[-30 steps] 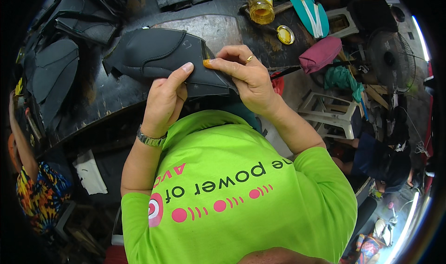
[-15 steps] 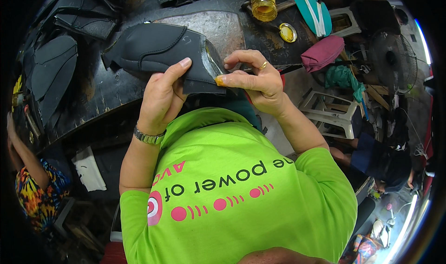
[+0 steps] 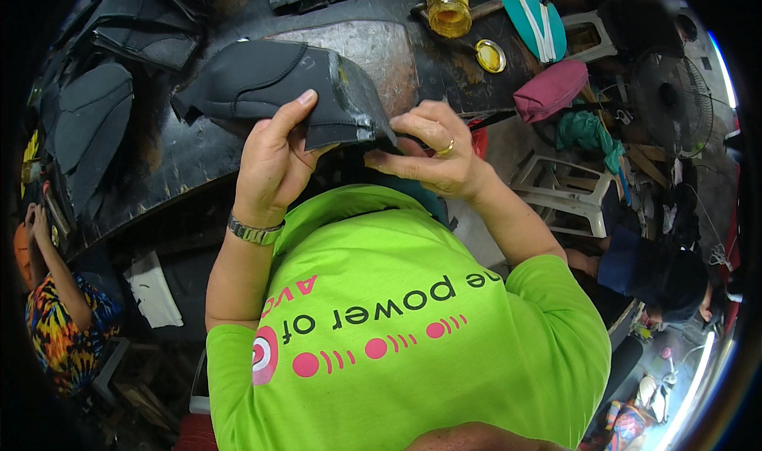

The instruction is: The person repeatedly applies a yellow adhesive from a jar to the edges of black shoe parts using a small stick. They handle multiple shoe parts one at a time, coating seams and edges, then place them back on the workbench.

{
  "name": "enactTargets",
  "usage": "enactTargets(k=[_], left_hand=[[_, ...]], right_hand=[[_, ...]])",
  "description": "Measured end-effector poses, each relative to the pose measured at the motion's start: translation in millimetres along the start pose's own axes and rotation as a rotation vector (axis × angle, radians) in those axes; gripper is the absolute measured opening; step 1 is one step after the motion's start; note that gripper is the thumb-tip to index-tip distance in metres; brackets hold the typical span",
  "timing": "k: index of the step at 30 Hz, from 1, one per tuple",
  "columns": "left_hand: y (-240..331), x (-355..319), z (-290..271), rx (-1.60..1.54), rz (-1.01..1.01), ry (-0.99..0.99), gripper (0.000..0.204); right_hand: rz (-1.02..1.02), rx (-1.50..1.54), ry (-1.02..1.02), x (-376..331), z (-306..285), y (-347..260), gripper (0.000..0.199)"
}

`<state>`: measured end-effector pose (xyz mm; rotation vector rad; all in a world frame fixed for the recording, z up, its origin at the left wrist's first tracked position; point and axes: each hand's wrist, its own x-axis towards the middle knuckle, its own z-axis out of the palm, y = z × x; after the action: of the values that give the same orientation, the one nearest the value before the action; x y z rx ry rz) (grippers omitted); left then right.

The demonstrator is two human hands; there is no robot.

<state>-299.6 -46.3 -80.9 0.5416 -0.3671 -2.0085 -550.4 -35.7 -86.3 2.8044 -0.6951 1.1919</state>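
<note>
A black shoe upper with stitched curved seams is held up over the near edge of the table. My left hand grips its lower edge, thumb on top and fingers underneath. A greyish, glossy smear that looks like glue runs along a band near the right end. My right hand, with a ring on one finger, is at the right-hand edge of the upper. Its index fingertip meets the corner there, while the thumb is stretched out below, apart from it. The other fingertips are partly hidden.
A glass jar of yellow glue stands on the dark table, its lid beside it. Black uppers lie at left. Teal soles, a maroon pouch, a stool and a fan are at right. Someone sits at far left.
The upper's right edge now spreads outward, showing more of the smeared band. My right thumb has come off it, without the yellow blob seen at its tip before. The left hand shifted slightly left.
</note>
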Motion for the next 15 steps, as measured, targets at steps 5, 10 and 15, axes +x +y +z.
enactTargets(k=[5,10,15], left_hand=[[-3,12,15,0.063,0.197,0.128,0.022],[-27,23,44,0.101,0.292,0.306,0.024],[-49,20,41,0.218,0.229,0.236,0.028]], right_hand=[[0.285,0.404,0.167,-9,3,-19,0.074],[0.851,1.092,0.488,18,19,-31,0.108],[1.067,1.479,0.716,44,24,-15,0.107]])
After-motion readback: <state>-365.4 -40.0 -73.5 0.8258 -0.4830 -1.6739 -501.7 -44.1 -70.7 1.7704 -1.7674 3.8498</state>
